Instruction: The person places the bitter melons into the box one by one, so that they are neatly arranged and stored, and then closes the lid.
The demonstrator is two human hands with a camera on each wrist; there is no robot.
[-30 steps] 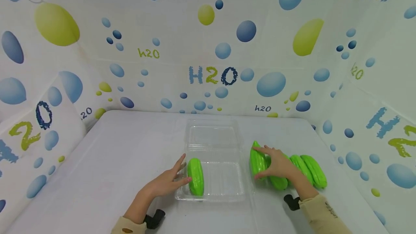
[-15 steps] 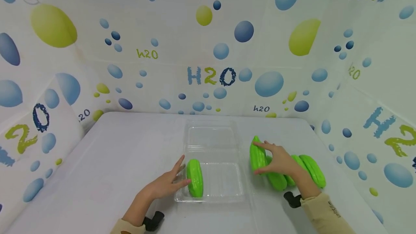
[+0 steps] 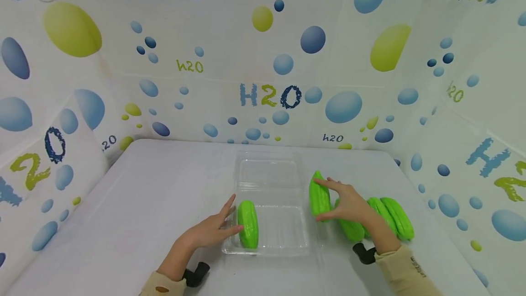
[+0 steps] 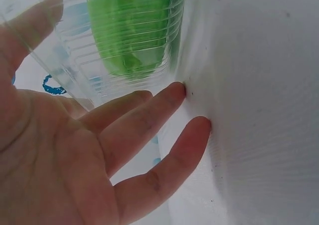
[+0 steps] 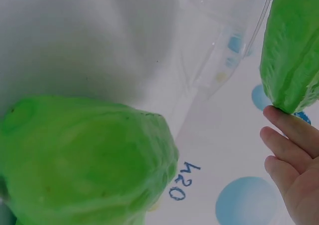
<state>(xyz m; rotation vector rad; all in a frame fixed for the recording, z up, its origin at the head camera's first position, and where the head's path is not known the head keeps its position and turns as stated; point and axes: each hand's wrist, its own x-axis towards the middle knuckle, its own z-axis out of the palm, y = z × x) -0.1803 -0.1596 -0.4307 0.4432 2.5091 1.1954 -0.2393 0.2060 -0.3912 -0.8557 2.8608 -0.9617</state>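
My right hand holds a bright green, ridged bitter melon by its two ends, thumb at the near end and fingers at the far end. In the right wrist view, fingertips meet the tapered end of this melon. My left hand is at the left edge of a clear plastic clamshell box, its fingers spread and the thumb reaching over the rim. Inside the box's left side lies another bitter melon. The left wrist view shows fingers beside the box's ribbed wall, tips down at the table.
Several more green bitter melons lie on the white table at the right, partly behind the right hand and forearm. The box's lid lies folded back, away from me. A patterned sheet stands behind the table and along its sides.
My right hand has lifted the bitter melon away from the others and moved it a little left, toward the box. My left hand stays at the box's edge.
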